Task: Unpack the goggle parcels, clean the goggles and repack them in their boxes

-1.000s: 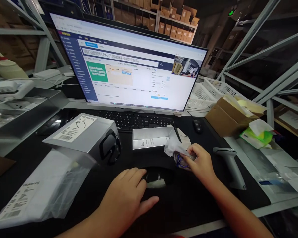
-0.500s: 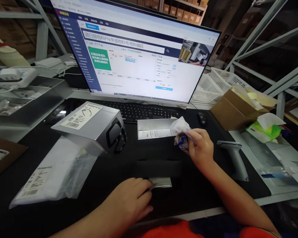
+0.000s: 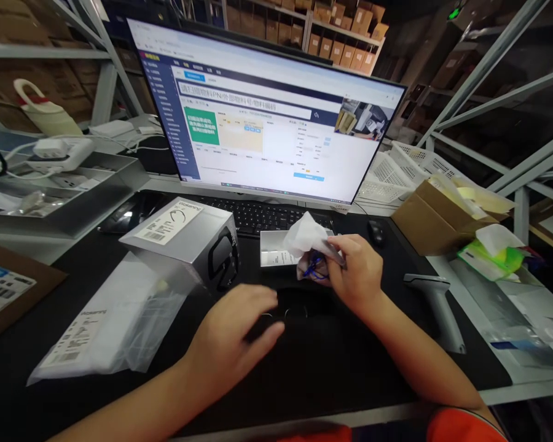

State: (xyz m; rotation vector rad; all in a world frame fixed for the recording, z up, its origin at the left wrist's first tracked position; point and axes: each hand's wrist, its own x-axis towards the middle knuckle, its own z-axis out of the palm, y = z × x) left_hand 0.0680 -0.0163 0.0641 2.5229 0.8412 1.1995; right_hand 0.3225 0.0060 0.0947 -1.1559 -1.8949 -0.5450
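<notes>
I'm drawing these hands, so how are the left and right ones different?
The right hand pinches crumpled white wrapping; the left hand is open, thumb spread from fingers. The left hand is nearer the silver box; the right hand is nearer the scanner. Both are bare.

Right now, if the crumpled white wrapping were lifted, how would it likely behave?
The white wrapping is probably floppy, since it bunches into soft folds beside the right hand. It may be light for its size and easily torn, as it looks thin. It seems unlikely to roll, given its uneven, crumpled outline.
</notes>
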